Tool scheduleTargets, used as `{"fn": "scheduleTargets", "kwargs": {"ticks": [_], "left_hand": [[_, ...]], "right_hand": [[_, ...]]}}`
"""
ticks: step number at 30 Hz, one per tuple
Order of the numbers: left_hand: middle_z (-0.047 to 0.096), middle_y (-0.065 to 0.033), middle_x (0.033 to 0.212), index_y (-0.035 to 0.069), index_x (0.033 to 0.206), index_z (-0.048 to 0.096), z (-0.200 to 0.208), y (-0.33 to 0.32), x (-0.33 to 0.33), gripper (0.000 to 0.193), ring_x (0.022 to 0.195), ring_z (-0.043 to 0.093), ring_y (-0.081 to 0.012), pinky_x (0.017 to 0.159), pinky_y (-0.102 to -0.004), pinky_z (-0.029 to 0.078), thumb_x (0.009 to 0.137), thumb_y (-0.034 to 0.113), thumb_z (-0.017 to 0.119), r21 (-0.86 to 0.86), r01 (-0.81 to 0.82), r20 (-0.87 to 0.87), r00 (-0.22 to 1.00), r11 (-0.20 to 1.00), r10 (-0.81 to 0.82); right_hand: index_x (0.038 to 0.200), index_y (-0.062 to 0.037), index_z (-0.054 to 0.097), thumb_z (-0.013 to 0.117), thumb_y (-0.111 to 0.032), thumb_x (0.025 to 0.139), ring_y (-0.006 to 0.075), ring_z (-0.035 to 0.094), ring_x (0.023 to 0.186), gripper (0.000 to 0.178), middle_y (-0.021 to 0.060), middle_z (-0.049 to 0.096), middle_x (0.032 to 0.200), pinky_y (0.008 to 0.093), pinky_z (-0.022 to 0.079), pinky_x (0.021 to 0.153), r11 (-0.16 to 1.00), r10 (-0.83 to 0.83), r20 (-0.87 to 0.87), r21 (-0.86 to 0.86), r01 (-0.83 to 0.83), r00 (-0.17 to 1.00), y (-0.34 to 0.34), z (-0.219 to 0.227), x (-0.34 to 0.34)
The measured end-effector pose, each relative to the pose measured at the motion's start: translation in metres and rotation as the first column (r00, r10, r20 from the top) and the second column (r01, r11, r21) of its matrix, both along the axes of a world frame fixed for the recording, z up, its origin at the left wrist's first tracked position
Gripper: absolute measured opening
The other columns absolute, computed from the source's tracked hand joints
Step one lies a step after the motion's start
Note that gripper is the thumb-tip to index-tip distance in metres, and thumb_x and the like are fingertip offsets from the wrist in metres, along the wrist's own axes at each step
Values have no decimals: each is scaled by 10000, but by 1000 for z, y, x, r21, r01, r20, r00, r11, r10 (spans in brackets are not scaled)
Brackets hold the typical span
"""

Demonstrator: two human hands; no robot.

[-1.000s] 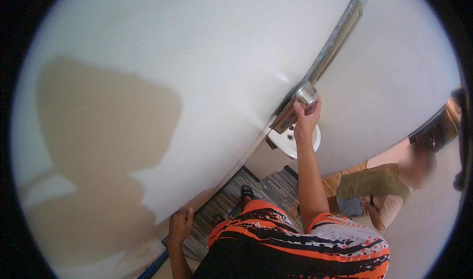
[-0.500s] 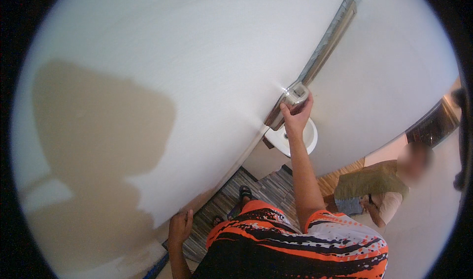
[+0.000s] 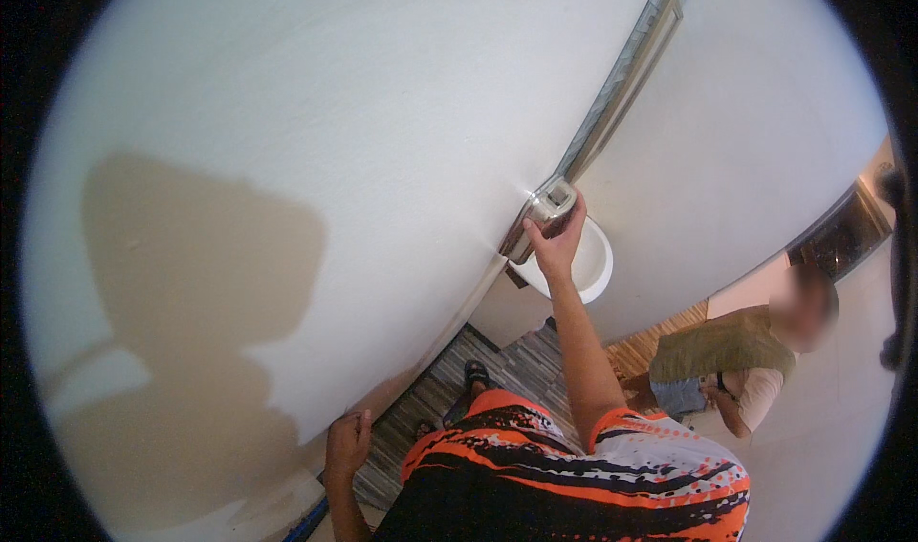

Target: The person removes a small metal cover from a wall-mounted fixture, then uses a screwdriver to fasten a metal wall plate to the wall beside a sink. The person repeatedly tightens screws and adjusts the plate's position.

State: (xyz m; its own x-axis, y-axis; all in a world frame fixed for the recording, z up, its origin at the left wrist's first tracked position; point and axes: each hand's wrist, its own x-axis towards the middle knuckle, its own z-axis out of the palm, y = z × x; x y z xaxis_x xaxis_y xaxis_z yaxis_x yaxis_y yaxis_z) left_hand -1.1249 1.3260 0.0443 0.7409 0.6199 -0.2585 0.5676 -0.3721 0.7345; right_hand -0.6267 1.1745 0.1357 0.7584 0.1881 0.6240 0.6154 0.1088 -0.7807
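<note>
My right hand (image 3: 559,245) reaches out and grips a shiny metal box-shaped dispenser (image 3: 553,200) against the white wall. The thumb lies on its near side, and the fingers wrap round its other side. A small dark opening shows in the dispenser's top face. Just beyond and below my hand is a white washbasin (image 3: 595,272), partly covered by my hand and forearm. Low at the left, my left hand (image 3: 347,443) hangs beside the wall with its fingers curled in; nothing shows in it.
A narrow framed mirror (image 3: 626,83) runs along the wall above the dispenser. At the right stands another person (image 3: 722,360) in an olive top, hands at the waist. The white wall (image 3: 411,140) fills the left, bearing my shadow. Grey striped flooring (image 3: 521,360) lies below.
The view has shifted slightly, so the dispenser, mirror and my right hand appear a little further left and lower. My right hand keeps its grip; my left hand has hardly moved.
</note>
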Motion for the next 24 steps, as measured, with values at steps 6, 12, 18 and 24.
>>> {"fn": "scheduleTargets", "kwargs": {"ticks": [6,12,18,24], "left_hand": [[571,-283,732,-109,820,580,6,-3,3,588,637,521,-420,672,-485,460,1122,389,496,28,-20,23,1000,999,19],[614,-305,771,-101,826,620,-7,2,0,576,703,606,-469,694,-506,478,1116,384,508,94,-2,47,999,996,-3],[633,-316,806,-89,829,646,-2,4,-6,569,746,635,-472,721,-518,492,1113,386,513,129,13,87,996,992,-25],[652,-290,813,-65,833,668,-3,10,-20,563,755,625,-497,742,-533,497,1113,394,503,134,-38,122,992,990,22]], "right_hand": [[1597,-32,273,932,-84,755,269,494,1368,1071,142,451,1492,402,424,1183,989,110,-57,105,-104,992,0,-5,2],[1591,-32,280,940,-86,753,262,510,1361,1068,147,465,1487,397,461,1153,995,77,-45,71,-74,996,1,-10,5],[1569,-26,297,940,-70,737,274,552,1322,1053,156,495,1467,390,501,1106,999,45,-103,16,-44,994,-4,3,-1],[1555,-22,321,938,-68,746,267,615,1255,1018,155,540,1438,379,548,1040,981,178,-146,109,-163,973,-6,17,-11]]}}
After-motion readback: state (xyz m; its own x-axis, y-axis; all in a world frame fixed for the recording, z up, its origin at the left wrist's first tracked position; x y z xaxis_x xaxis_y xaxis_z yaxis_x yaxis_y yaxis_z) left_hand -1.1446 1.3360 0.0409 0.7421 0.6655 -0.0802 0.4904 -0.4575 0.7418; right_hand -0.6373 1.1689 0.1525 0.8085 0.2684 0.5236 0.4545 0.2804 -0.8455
